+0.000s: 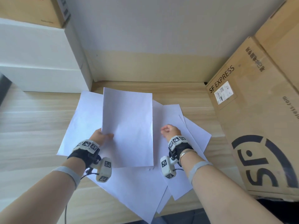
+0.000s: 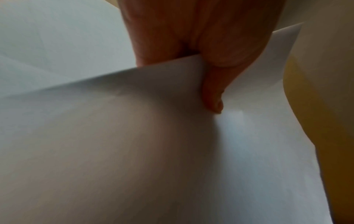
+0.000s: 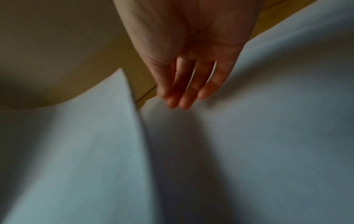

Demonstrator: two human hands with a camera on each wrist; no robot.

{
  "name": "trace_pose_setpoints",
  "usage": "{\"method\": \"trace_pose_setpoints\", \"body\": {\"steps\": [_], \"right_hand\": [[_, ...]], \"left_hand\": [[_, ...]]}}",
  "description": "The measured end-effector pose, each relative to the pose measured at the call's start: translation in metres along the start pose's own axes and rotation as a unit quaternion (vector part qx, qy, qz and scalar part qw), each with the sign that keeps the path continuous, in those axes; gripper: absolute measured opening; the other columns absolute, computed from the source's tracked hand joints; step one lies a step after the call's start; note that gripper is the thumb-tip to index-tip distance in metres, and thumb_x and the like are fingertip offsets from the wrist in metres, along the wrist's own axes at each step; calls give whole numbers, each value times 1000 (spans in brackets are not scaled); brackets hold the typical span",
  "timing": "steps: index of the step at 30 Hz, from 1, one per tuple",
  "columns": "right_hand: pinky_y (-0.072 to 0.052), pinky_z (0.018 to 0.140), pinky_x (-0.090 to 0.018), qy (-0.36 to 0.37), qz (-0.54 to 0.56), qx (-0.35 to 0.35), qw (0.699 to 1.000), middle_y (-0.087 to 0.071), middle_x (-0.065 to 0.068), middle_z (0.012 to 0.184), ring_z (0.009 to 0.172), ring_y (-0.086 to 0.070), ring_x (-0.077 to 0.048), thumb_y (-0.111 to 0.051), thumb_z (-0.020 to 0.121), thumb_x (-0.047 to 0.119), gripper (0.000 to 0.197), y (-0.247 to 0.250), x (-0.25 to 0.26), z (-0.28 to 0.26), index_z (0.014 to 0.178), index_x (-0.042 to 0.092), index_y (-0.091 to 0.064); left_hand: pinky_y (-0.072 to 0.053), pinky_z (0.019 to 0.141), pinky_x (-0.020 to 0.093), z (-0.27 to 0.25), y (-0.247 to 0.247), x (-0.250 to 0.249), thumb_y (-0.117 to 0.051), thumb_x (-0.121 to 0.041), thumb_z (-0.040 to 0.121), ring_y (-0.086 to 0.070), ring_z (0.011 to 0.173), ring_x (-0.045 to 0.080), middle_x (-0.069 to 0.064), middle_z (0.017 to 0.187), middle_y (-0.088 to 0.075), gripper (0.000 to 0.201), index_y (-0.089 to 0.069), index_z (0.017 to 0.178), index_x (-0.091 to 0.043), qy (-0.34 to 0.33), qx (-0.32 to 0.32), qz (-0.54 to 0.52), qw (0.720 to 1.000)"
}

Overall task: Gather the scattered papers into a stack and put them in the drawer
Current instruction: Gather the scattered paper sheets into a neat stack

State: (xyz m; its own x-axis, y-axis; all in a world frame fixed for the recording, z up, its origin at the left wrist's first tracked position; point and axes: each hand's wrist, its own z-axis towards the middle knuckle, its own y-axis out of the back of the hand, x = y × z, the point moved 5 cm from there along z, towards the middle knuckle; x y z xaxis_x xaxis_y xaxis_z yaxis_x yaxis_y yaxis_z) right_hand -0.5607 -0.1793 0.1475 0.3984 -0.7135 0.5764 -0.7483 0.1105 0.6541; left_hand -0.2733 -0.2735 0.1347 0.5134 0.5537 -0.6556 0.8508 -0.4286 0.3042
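Our left hand [image 1: 100, 135] pinches the left edge of one sheet [image 1: 129, 126], thumb on top, lifting it above the other papers [image 1: 139, 188]. Our right hand [image 1: 170, 130] hovers just right of it, fingers straight and relaxed, holding nothing. The papers lie fanned and overlapping on the bench [image 1: 32, 120]; a cardboard box [image 1: 255, 120] stands right.

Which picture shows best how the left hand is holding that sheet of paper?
The left wrist view: the left hand pinches the sheet's edge, thumb on top. The head view shows the whole lifted sheet but little of the fingers. The right wrist view shows only the right hand over other papers.
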Motion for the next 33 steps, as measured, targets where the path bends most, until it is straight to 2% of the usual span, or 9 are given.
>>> {"method": "trace_pose_setpoints", "body": {"steps": [2, 5, 8, 11, 15, 19, 23, 30, 33], "right_hand": [[-46, 85, -22, -41, -70, -28, 996, -64, -9, 118, 104, -62, -26, -55, 85, 8, 26, 18, -27, 8, 110, 14, -61], [-37, 105, -43, -148, -137, -38, 979, -40, -6, 138, 127, -39, -31, -69, 78, 24, 60, 37, -59, 6, 132, 25, -42], [-26, 109, -50, -207, -178, -23, 962, -21, 0, 150, 135, -25, -32, -76, 70, 41, 98, 43, -76, -3, 146, 34, -14], [-21, 113, -50, -207, -201, -23, 957, -19, -3, 150, 137, -25, -32, -79, 66, 46, 112, 43, -83, -3, 147, 37, -3], [-27, 111, -51, -203, -184, -45, 961, -32, -6, 146, 136, -27, -34, -81, 66, 38, 104, 50, -80, -3, 145, 31, -14], [-45, 96, -43, -173, -173, -31, 969, -54, -16, 131, 123, -50, -34, -69, 82, 21, 63, 57, -67, -5, 135, 10, -36], [-44, 98, -40, -189, -147, 6, 971, -50, -17, 138, 127, -50, -33, -66, 86, 30, 62, 55, -45, -5, 135, -1, -43], [-46, 91, -33, -185, -42, 8, 982, -59, -18, 128, 117, -57, -32, -67, 85, 26, 50, 19, -13, -4, 121, -6, -53], [-44, 97, -38, -186, -53, -1, 981, -45, -15, 139, 125, -49, -34, -67, 83, 33, 56, -1, -3, -3, 126, 1, -52]], "left_hand": [[-48, 95, 53, 3, 5, 6, -62, -12, 83, -62, 94, 39, 20, 95, -63, 17, -61, 98, -5, 14, -1, 10, 1000], [-47, 96, 55, 8, 12, 14, -65, -12, 82, -63, 96, 41, 19, 92, -65, 21, -60, 100, -3, 28, -2, 16, 999], [-47, 95, 56, 8, 15, 17, -64, -12, 82, -63, 90, 38, 16, 85, -64, 9, -60, 88, -8, 37, 0, 12, 999], [-47, 95, 58, 11, 17, 21, -66, -12, 81, -64, 95, 42, 20, 89, -65, 6, -61, 84, -9, 37, 8, 10, 999], [-46, 96, 57, 13, 18, 26, -67, -13, 80, -64, 100, 43, 23, 97, -66, 9, -61, 85, -9, 46, 13, 15, 999], [-46, 96, 58, 18, 21, 30, -69, -12, 79, -64, 99, 43, 25, 100, -66, 17, -62, 92, -6, 48, 16, 12, 999], [-44, 97, 59, 17, 27, 26, -67, -8, 81, -61, 92, 38, 23, 96, -64, 28, -60, 106, 3, 38, 18, -2, 999], [-44, 97, 60, 11, 43, 20, -66, -6, 82, -60, 93, 40, 25, 97, -62, 7, -62, 87, -4, 35, 32, -12, 999], [-43, 98, 61, 12, 50, 26, -65, -6, 83, -59, 92, 39, 24, 95, -62, 16, -61, 97, 2, 38, 23, -17, 999]]}}
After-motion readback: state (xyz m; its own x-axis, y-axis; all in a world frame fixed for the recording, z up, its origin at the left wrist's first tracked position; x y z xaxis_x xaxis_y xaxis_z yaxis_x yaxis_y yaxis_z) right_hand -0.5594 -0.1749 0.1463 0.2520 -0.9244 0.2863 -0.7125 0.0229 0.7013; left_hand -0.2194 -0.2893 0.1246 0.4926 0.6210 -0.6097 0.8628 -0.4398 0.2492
